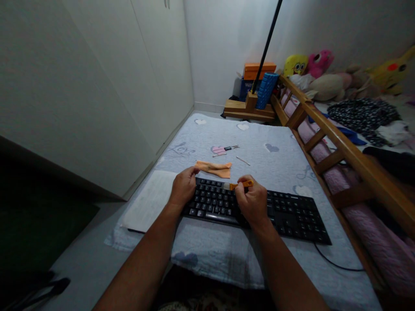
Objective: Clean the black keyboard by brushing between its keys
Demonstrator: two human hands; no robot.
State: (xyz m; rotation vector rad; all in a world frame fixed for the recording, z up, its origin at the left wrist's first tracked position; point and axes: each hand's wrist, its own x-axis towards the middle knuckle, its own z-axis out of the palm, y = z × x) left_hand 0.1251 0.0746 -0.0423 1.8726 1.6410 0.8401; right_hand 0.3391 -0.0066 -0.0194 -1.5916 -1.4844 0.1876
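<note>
A black computer keyboard (pixel 214 198) lies across the cloth-covered table in front of me. My left hand (pixel 184 188) is closed at its left end, with the fingertips at the back corner. In my right hand (pixel 254 203) is a small brush (pixel 231 186) with an orange handle, pinched between thumb and fingers. Its pale bristles point left and are over the upper key rows. Behind the keyboard lies a crumpled orange cloth (pixel 214 168). Farther back are a slim tool (pixel 231 147) with a black part and metal tip, and two cotton swabs (pixel 243 160).
A white flat pad (pixel 149 201) lies left of the keyboard. The keyboard cable (pixel 337 264) trails right. A wooden bed rail (pixel 327 125) runs along the right side, a white cabinet (pixel 129 86) along the left. A black pole (pixel 267 43) on a wooden base stands behind.
</note>
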